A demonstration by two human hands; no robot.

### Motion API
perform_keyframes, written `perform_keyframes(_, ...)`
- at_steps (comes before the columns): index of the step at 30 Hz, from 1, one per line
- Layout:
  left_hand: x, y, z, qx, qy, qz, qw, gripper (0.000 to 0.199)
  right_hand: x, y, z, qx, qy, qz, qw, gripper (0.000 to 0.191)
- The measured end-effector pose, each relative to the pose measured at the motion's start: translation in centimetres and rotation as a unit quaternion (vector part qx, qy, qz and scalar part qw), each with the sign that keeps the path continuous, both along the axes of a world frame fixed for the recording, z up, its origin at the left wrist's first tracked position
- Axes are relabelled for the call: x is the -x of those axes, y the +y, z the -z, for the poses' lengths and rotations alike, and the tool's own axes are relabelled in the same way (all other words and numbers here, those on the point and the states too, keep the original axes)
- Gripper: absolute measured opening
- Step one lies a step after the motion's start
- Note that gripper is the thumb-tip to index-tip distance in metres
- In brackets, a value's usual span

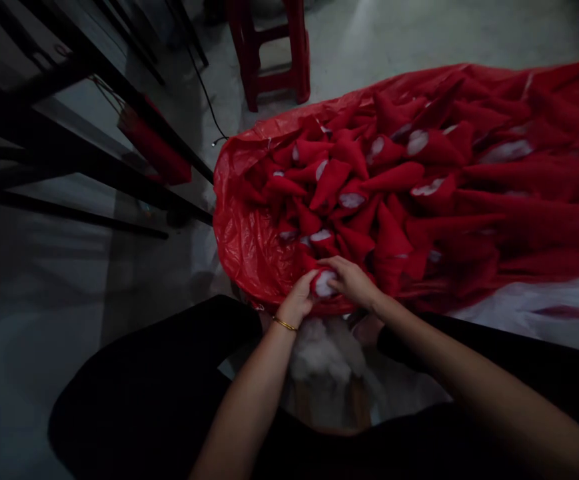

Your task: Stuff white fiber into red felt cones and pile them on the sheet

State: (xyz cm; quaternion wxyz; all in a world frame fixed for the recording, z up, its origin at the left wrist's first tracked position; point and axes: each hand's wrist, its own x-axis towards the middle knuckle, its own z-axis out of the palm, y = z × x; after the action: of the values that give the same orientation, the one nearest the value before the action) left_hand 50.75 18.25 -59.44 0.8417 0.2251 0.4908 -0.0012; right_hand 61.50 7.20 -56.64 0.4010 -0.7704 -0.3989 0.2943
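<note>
Between my two hands is a red fabric cone (324, 283), its open end turned up and packed with white fluffy stuffing. My left hand (298, 298) wraps around its near-left side. From the right, my right hand (352, 279) grips the rim, with fingers over the far edge and the thumb at the white filling. Just beyond lie many similar red cones (394, 180), heaped together, several showing white stuffing at their open ends. Below my hands, between my legs, sits a clump of loose white stuffing (322, 353).
A large red plastic sheet (242, 233) lies under the heap. Behind it stands a red plastic stool (274, 60). Dark metal legs and bars (94, 163) fill the left side, with a red box-like object (156, 147) among them. White sheeting (544, 303) lies at the right.
</note>
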Motion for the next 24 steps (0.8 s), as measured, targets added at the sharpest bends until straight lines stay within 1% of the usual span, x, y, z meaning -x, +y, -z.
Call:
perform_keyframes(2, 1.0, 0.1, -1.9, -0.009, -0.049, 0.018, 0.999, 0.029, 0.8, 0.5, 0.1, -0.01, 0.049, 0.018, 0.999, 0.049)
perform_keyframes(3, 1.5, 0.2, -2.7, -0.01, -0.064, 0.026, 0.998, 0.034, 1.1, 0.5, 0.0, -0.014, 0.083, 0.036, 0.996, 0.049)
perform_keyframes(5, 2.5, 0.6, -4.0, -0.001, -0.072, 0.023, 0.997, 0.046, 2.1, 0.3, -0.4, -0.012, 0.152, 0.075, 0.986, 0.05)
perform_keyframes(6, 2.8, 0.6, -4.3, 0.005, -0.071, 0.009, 0.997, 0.048, 2.8, 0.3, -0.6, -0.006, 0.173, 0.087, 0.981, 0.051)
perform_keyframes(7, 3.0, 0.5, -4.6, 0.007, -0.071, -0.018, 0.997, 0.045, 3.5, 0.2, -0.9, 0.0, 0.172, 0.097, 0.98, 0.05)
perform_keyframes(8, 3.1, 0.3, -4.7, 0.004, -0.072, -0.055, 0.996, 0.04, 4.3, 0.2, -1.2, 0.007, 0.143, 0.105, 0.984, 0.049)
perform_keyframes(10, 2.8, -0.5, -4.6, -0.003, -0.064, -0.126, 0.99, 0.025, 5.9, 0.4, -1.7, 0.025, 0.03, 0.113, 0.993, 0.044)
perform_keyframes(11, 2.6, -1.0, -4.4, -0.002, -0.053, -0.148, 0.988, 0.019, 6.6, 0.6, -1.9, 0.039, -0.037, 0.12, 0.991, 0.041)
perform_keyframes(13, 2.2, -1.9, -4.1, 0.009, -0.035, -0.157, 0.987, 0.013, 7.6, 1.0, -2.0, 0.072, -0.147, 0.141, 0.976, 0.036)
perform_keyframes(15, 2.1, -2.7, -3.9, 0.022, -0.032, -0.144, 0.989, 0.015, 8.2, 1.3, -1.9, 0.096, -0.195, 0.154, 0.964, 0.037)
perform_keyframes(17, 2.3, -3.2, -3.6, 0.029, -0.036, -0.134, 0.99, 0.02, 8.3, 1.6, -1.7, 0.116, -0.195, 0.157, 0.961, 0.04)
perform_keyframes(19, 2.6, -3.0, -3.2, 0.028, -0.027, -0.133, 0.99, 0.023, 8.0, 1.6, -1.4, 0.135, -0.157, 0.15, 0.967, 0.044)
perform_keyframes(20, 2.8, -2.7, -2.9, 0.021, -0.019, -0.134, 0.991, 0.023, 7.6, 1.4, -1.3, 0.132, -0.129, 0.144, 0.972, 0.047)
perform_keyframes(22, 3.3, -1.5, -2.3, -0.001, 0.008, -0.151, 0.988, 0.022, 7.0, 0.3, -0.8, 0.086, -0.072, 0.129, 0.985, 0.053)
perform_keyframes(23, 3.6, -0.7, -1.9, -0.015, 0.026, -0.168, 0.985, 0.022, 6.7, -0.5, -0.5, 0.055, -0.043, 0.125, 0.99, 0.052)
perform_keyframes(24, 3.9, 0.2, -1.6, -0.027, 0.045, -0.189, 0.981, 0.022, 6.7, -1.4, 0.0, 0.037, -0.01, 0.121, 0.992, 0.046)
